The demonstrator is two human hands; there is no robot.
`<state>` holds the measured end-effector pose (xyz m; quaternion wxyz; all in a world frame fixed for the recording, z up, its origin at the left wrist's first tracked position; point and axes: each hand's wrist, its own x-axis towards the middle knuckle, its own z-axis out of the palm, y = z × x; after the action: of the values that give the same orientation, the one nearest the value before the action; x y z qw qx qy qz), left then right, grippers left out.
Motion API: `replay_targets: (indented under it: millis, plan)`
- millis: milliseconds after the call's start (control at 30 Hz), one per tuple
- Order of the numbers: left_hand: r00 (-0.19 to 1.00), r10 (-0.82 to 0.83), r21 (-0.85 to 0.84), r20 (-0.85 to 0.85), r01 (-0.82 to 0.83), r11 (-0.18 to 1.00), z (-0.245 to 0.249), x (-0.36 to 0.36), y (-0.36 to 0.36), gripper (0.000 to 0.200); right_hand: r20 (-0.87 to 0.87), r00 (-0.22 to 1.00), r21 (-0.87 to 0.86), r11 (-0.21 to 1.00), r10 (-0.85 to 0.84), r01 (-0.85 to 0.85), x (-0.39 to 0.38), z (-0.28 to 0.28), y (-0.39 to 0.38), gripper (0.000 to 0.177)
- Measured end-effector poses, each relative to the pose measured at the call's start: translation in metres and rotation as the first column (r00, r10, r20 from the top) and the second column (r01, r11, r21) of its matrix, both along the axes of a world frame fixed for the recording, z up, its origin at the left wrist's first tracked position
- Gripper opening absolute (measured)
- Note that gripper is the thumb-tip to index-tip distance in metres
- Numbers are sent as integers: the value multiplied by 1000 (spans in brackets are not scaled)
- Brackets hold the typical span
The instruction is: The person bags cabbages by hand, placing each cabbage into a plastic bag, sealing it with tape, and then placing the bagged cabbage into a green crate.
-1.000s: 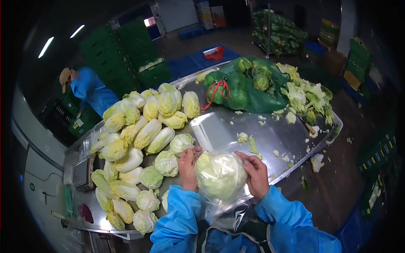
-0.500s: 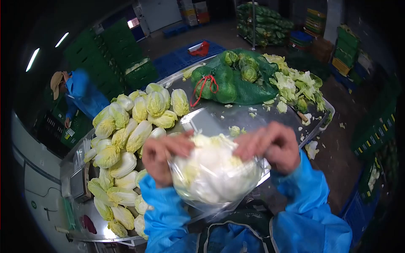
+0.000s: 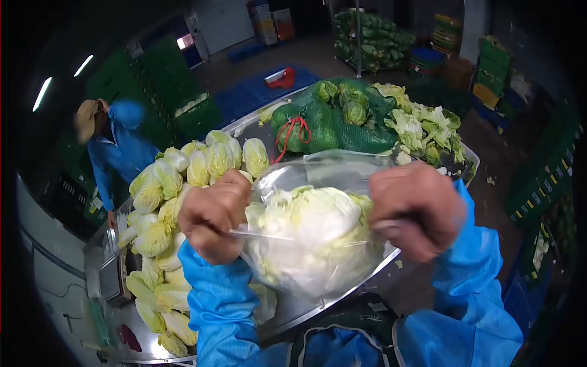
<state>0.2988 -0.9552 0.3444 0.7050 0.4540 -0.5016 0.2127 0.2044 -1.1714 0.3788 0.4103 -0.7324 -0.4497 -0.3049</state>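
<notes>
Between my hands hangs a clear plastic bag point(image 3: 287, 272) with pale napa cabbage point(image 3: 324, 214) inside it, above the table's near edge. My left hand point(image 3: 215, 215) is closed on the bag's left side of the opening. On the opposite side, my right hand point(image 3: 419, 211) is a fist gripping the bag's rim, slightly smeared by motion. The bag's mouth is pulled wide, with a clear flap point(image 3: 348, 160) standing up at the back. Left of my hands lies a pile of napa cabbages point(image 3: 153, 235), partly hidden by my left arm.
A green mesh sack point(image 3: 318, 125) of cabbages tied with red string lies at the table's back. Loose trimmed leaves point(image 3: 428, 128) are heaped right of it. A scale point(image 3: 114, 278) stands at the left edge. A co-worker point(image 3: 119, 150) in blue stands beyond the cabbages.
My hands have moved apart, stretching the bag's mouth wide, and are now fisted on its rim. The cabbage sits lower inside the bag. The co-worker has straightened and raised an arm to the head.
</notes>
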Motion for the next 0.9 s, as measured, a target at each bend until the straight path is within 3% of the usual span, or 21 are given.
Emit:
replay_targets:
  millis: [33, 67, 100, 133, 167, 200, 267, 300, 333, 367, 400, 467, 500, 567, 600, 667, 700, 733, 800, 867, 900]
  plan:
    - [989, -124, 26, 79, 122, 992, -2, 8, -4, 42, -43, 999, 35, 999, 31, -29, 0, -2, 0, 6]
    - [958, -245, 60, 148, 239, 969, -6, 9, -5, 47, -54, 998, -82, 997, 12, -16, 8, -7, 5, 6]
    - [969, -193, 136, 154, 173, 976, -6, 7, -4, 58, -47, 999, -196, 981, -7, -2, 13, -9, 8, 7]
    - [964, -204, 141, 168, 182, 973, -4, 15, -5, 58, -33, 999, -194, 981, -18, 12, 13, -5, 6, 7]
    - [985, -110, 106, 131, 96, 990, -9, 25, -7, 60, -4, 1000, -13, 1000, -19, 19, 11, -3, 2, 10]
    - [998, -7, 85, 65, 2, 996, -16, 23, -7, 61, -55, 998, -68, 998, -6, 3, 11, -6, 6, 14]
    - [1000, -21, 139, 16, 19, 990, -9, 19, -13, 61, -50, 999, -219, 976, -14, 3, 20, -21, 11, 22]
    - [970, -104, 180, 220, 64, 982, -5, 18, -12, 59, 78, 994, -87, 992, -79, 86, 19, -16, 4, 22]
    - [902, -174, 213, 396, 94, 973, -6, 18, -12, 56, -26, 995, 47, 994, -100, 101, 13, -17, 3, 22]
    - [944, -68, 123, 323, 30, 992, -16, 27, -9, 53, -127, 988, 196, 974, -93, 116, 6, -18, 3, 23]
    - [983, -90, 20, 162, 88, 996, -18, 30, -9, 50, -211, 975, 348, 928, -62, 135, 0, -18, 2, 23]
    - [895, -186, 146, 405, 138, 980, 6, 16, -6, 53, -58, 998, -116, 993, 26, -33, 16, -17, 9, 39]
    - [894, -193, 154, 404, 141, 978, 4, 21, -8, 53, -97, 995, 0, 1000, -13, 13, 12, -11, 8, 38]
    - [979, -36, 124, 202, 10, 992, -10, 28, -14, 55, -178, 982, 244, 965, -55, 99, 2, -1, 9, 36]
    - [978, -32, 120, 207, 7, 993, -5, 26, -14, 55, -147, 987, 143, 986, -66, 87, 6, -2, 12, 36]
    - [916, -117, 155, 384, 60, 986, 4, 22, -12, 58, -72, 995, -53, 997, -66, 62, 15, -3, 18, 37]
    - [914, -84, 100, 396, 48, 994, 0, 33, -13, 57, -113, 992, 93, 993, -57, 67, 13, -1, 21, 30]
    - [965, -15, 138, 261, -22, 990, -2, 33, -4, 55, -161, 986, 236, 969, -38, 76, 11, 3, 24, 25]
    - [948, -28, 90, 316, -1, 996, -4, 39, -10, 54, -187, 970, -84, 986, -155, 142, 16, 0, 20, 19]
    - [940, -25, 170, 340, -35, 985, -10, 38, -9, 52, -22, 986, 90, 982, -163, 164, 23, -12, 21, 17]
    - [928, 1, 225, 372, -91, 970, -13, 40, -9, 50, -73, 981, 192, 962, -183, 193, 23, -13, 20, 14]
